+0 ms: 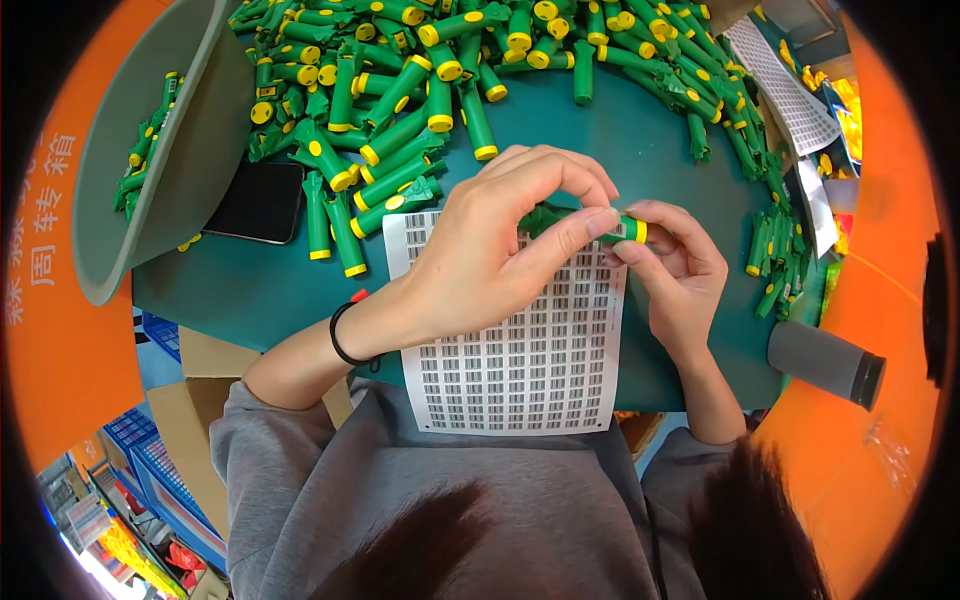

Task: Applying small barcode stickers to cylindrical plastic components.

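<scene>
My left hand (500, 235) and my right hand (682, 265) meet over the middle of the table, both closed on one green tube (625, 231) with a yellow end. The right fingers pinch it near the yellow end. My left thumb presses on its side, where a small pale label shows in part; the left fingers curl over its other end and partly hide it. Below my hands lies a white sheet (510, 375) of small barcode labels, its near edge reaching my grey top. A black band circles my left wrist.
Many similar green tubes (400, 140) are heaped at the back, with more along the right (780, 250). At left stand a tilted grey-green basin (140, 90) holding several tubes and a black phone (258, 203). A grey cylinder (820, 360) lies at the right edge.
</scene>
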A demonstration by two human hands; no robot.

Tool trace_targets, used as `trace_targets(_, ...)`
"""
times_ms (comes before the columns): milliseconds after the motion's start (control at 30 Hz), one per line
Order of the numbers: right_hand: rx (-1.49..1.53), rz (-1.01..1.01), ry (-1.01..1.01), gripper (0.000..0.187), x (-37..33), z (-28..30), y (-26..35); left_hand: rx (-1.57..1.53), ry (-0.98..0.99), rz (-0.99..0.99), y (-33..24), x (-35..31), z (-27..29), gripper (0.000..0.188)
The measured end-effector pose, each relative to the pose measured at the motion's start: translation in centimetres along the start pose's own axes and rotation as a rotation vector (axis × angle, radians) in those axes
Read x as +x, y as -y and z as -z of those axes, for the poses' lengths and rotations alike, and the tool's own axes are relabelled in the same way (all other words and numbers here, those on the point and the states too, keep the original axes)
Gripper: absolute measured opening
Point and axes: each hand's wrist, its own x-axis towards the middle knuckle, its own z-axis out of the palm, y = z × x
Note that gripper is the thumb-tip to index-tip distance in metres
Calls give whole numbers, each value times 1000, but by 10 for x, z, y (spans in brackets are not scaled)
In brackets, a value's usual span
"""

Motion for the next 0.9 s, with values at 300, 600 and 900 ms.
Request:
trace_targets(300, 43, 264, 77, 29, 0, 1, -11, -203, -12, 102, -2, 3, 2, 36)
trace_targets(600, 54, 90, 42, 38, -3, -3, -8, -215, -51, 113, -1, -3, -1, 34)
trace_targets(900, -42, 155, 7, 41, -6, -1, -8, -101, 9, 86, -5, -3, -4, 8)
